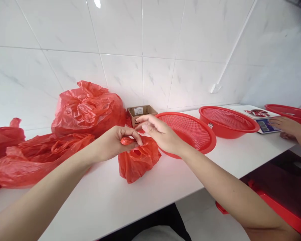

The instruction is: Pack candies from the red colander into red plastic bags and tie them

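Note:
A small red plastic bag (139, 166) sits on the white table (130, 209) in front of me. My left hand (115, 142) is closed on a gathered part of the bag's top, pinched between thumb and fingers. What is inside the bag cannot be made out. Just right of that grip, my right hand (162, 134) hovers over the bag with its fingers stretched out and nothing visible in them. Behind my right hand lies a red mesh basket (190, 137).
Filled red bags (87, 110) crowd the left side. A cardboard box (141, 112) stands by the wall. Rightward are a second red basket (228, 122) and a scale (264, 125) holding reddish pieces. Another person's hand (284, 124) is at the scale.

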